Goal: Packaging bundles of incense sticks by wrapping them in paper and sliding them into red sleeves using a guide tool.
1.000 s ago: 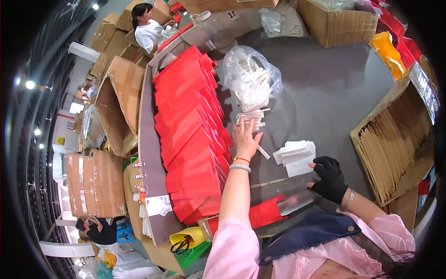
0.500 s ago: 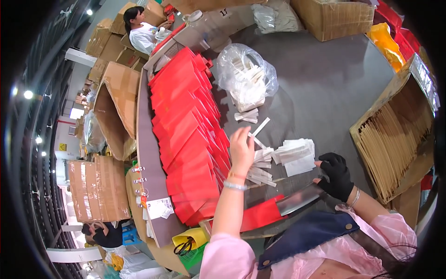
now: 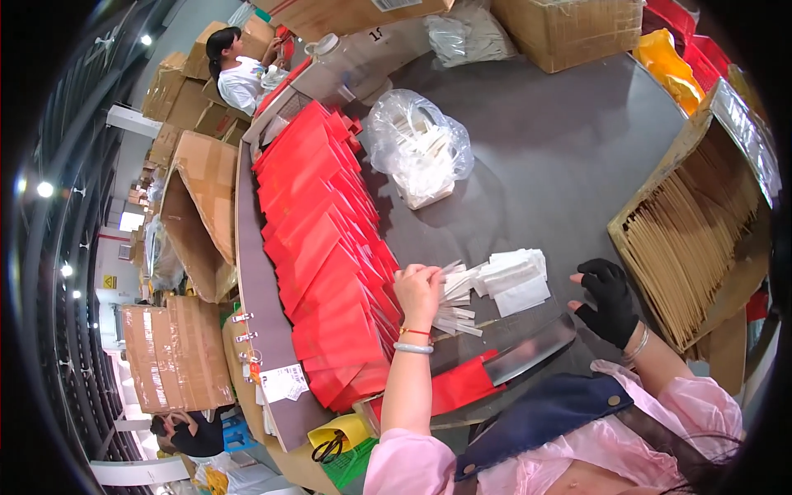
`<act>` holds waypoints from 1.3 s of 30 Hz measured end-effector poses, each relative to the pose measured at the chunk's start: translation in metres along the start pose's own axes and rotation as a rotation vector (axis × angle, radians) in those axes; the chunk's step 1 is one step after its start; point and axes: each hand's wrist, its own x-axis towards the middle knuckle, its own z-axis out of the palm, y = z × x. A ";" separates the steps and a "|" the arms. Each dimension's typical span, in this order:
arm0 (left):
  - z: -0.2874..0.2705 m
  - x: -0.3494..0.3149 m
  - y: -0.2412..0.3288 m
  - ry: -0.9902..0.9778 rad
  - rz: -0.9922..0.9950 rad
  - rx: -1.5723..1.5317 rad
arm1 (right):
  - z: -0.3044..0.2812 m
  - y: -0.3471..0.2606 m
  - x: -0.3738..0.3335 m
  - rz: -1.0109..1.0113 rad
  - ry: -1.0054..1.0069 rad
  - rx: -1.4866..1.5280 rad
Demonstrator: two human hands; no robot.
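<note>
My left hand (image 3: pixel 418 293) is bare, its fingers pinched on white paper strips above a loose bunch of white strips (image 3: pixel 458 309). A stack of white paper slips (image 3: pixel 516 280) lies right beside that bunch. Off to the right, my right hand (image 3: pixel 606 301), in a black fingerless glove, hangs over the table with thumb and fingers apart and nothing in it. Closer to my body lies a red bag (image 3: pixel 458 386) with a clear plastic piece (image 3: pixel 532 353) at its right end. A clear plastic bag (image 3: pixel 462 148) filled with white strips stands farther back.
Overlapping red bags (image 3: pixel 322 272) line the left side of the table. An open carton (image 3: pixel 697 239) packed with brown sheets stands at right, another carton (image 3: pixel 569 33) at the back. Scissors (image 3: pixel 330 445) and a yellow roll lie near left. A co-worker (image 3: pixel 239 74) sits beyond.
My left hand has come back toward me and closed; the loose strips beside the clear bag are no longer there. My right hand has shifted slightly right, away from the slips.
</note>
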 end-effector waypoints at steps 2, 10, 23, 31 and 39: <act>-0.010 -0.004 0.003 0.014 -0.002 0.042 | -0.007 -0.002 0.001 0.002 0.027 0.017; 0.021 -0.060 0.108 -0.044 0.234 -0.214 | -0.056 0.077 -0.077 0.300 0.298 -0.081; -0.016 -0.071 0.136 -0.427 -0.335 -0.609 | -0.099 0.127 -0.125 0.744 0.189 -0.293; -0.028 -0.147 0.137 -0.270 0.075 -0.136 | -0.095 0.126 -0.117 0.751 0.182 -0.343; -0.038 -0.154 0.136 -0.147 -0.005 -0.202 | -0.099 0.118 -0.121 0.745 0.247 -0.331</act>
